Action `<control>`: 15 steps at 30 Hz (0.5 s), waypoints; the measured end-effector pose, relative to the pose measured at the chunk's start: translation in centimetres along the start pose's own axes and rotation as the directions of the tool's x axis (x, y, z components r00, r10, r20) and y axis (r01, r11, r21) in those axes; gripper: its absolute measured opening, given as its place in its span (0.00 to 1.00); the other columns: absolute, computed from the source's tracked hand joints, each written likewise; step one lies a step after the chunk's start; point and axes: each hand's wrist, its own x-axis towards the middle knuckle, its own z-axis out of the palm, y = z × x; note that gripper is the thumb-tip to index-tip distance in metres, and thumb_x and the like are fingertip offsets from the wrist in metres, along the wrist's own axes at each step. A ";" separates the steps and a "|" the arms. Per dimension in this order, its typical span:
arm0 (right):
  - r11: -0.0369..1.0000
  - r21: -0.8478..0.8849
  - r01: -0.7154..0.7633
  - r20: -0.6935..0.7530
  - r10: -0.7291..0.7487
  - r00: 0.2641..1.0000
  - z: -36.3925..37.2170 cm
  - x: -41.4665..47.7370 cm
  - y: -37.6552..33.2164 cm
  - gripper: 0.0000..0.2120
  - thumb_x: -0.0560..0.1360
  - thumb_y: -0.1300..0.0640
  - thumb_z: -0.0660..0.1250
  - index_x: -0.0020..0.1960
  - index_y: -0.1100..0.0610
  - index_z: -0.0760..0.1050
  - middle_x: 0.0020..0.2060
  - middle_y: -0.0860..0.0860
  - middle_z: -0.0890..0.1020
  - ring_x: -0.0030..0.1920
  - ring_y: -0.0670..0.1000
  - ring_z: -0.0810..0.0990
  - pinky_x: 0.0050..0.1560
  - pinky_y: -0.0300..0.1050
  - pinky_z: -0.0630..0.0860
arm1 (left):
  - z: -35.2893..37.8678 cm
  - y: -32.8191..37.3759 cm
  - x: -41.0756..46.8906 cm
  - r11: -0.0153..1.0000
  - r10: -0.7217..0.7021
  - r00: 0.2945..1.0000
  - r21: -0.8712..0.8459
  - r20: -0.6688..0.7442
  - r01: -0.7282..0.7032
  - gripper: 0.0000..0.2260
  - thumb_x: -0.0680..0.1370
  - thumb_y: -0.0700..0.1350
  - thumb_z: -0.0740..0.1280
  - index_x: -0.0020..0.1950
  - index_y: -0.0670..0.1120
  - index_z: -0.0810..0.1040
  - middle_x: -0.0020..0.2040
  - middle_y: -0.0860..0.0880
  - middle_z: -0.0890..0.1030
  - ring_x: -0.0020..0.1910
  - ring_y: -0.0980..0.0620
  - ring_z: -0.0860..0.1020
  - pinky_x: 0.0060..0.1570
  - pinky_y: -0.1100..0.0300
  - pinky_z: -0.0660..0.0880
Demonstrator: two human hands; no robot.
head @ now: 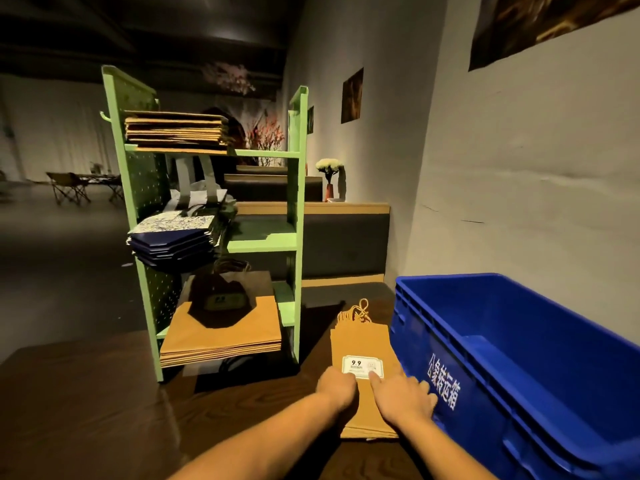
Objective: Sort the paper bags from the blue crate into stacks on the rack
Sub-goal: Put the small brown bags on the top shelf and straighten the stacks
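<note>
Kraft paper bags [363, 344] lie in one flat stack on the dark table [86, 410], between the green rack [293, 188] and the blue crate [519, 427]. My right hand [401, 396] presses on them with straight, spread fingers. My left hand [337, 388] rests at the stack's left edge; whether its fingers grip, I cannot tell.

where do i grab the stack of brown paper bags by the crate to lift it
Grip the near short edge of the stack of brown paper bags, coming from your side, fingers under. It lies flat on the dark table, the blue plastic crate crowds its right edge, and its twisted handles lie loose at the far end.
</note>
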 end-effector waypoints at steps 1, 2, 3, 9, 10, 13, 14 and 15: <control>0.997 0.067 -0.024 0.017 0.023 1.000 0.0 0.3 -0.1 0.38 0.77 0.29 0.50 0.75 0.55 0.65 0.68 0.60 0.75 0.68 0.62 0.71 0.65 0.57 0.68 | 0.2 -0.1 0.0 1.000 0.011 1.000 -0.005 0.007 -0.011 0.17 0.85 0.44 0.60 0.71 0.37 0.75 0.71 0.39 0.78 0.69 0.39 0.77 0.63 0.56 0.73; 0.989 0.141 -0.047 0.043 0.041 0.998 0.3 0.6 -0.1 0.40 0.77 0.29 0.52 0.75 0.58 0.65 0.69 0.61 0.74 0.68 0.62 0.72 0.65 0.56 0.70 | 0.3 0.0 -0.1 1.000 0.016 1.000 -0.003 0.016 -0.016 0.17 0.85 0.44 0.59 0.71 0.37 0.74 0.71 0.39 0.78 0.69 0.39 0.77 0.63 0.56 0.73; 0.976 0.207 -0.063 0.069 0.049 0.996 0.5 0.8 0.0 0.41 0.76 0.29 0.54 0.75 0.59 0.65 0.69 0.61 0.74 0.67 0.62 0.72 0.65 0.55 0.71 | 0.6 -0.1 0.1 1.000 0.021 1.000 -0.008 0.024 -0.020 0.17 0.85 0.44 0.60 0.71 0.37 0.74 0.71 0.39 0.78 0.69 0.39 0.77 0.63 0.56 0.73; 0.917 0.387 -0.095 0.177 0.027 0.984 0.2 0.5 1.1 0.43 0.73 0.27 0.60 0.74 0.59 0.71 0.71 0.57 0.75 0.69 0.60 0.74 0.63 0.51 0.71 | 0.3 0.2 1.0 0.958 -0.099 0.995 -0.268 0.025 0.102 0.25 0.74 0.51 0.68 0.67 0.39 0.76 0.62 0.40 0.83 0.59 0.40 0.82 0.62 0.51 0.79; 0.900 0.424 -0.101 0.198 0.017 0.980 0.1 0.4 1.3 0.45 0.72 0.26 0.62 0.75 0.60 0.69 0.73 0.57 0.73 0.70 0.60 0.73 0.65 0.51 0.71 | 0.2 0.1 1.5 0.917 -0.121 0.991 -0.375 0.064 0.136 0.26 0.72 0.52 0.70 0.66 0.39 0.76 0.58 0.40 0.84 0.54 0.40 0.84 0.59 0.49 0.81; 0.897 0.433 -0.089 0.189 0.006 0.982 0.1 -0.2 1.5 0.50 0.68 0.23 0.61 0.77 0.59 0.67 0.75 0.57 0.70 0.73 0.60 0.69 0.70 0.53 0.69 | 0.3 -0.6 1.3 0.840 -0.150 0.972 -0.496 0.181 0.222 0.38 0.65 0.54 0.78 0.69 0.39 0.72 0.56 0.41 0.83 0.50 0.41 0.85 0.53 0.48 0.83; 0.916 0.395 -0.075 0.143 0.019 0.990 0.3 -0.6 1.6 0.51 0.67 0.21 0.59 0.76 0.57 0.68 0.74 0.56 0.70 0.73 0.60 0.69 0.70 0.54 0.69 | 0.3 -0.8 0.8 0.844 -0.147 0.972 -0.489 0.183 0.220 0.39 0.64 0.54 0.80 0.70 0.39 0.71 0.58 0.41 0.82 0.51 0.42 0.84 0.52 0.50 0.83; 0.934 0.352 -0.060 0.080 0.034 0.996 0.6 -1.2 1.8 0.51 0.67 0.20 0.56 0.75 0.55 0.69 0.73 0.55 0.71 0.73 0.59 0.68 0.69 0.55 0.68 | 0.5 -1.0 0.7 0.846 -0.147 0.975 -0.489 0.168 0.212 0.41 0.64 0.53 0.82 0.71 0.39 0.70 0.59 0.41 0.82 0.51 0.42 0.84 0.51 0.52 0.83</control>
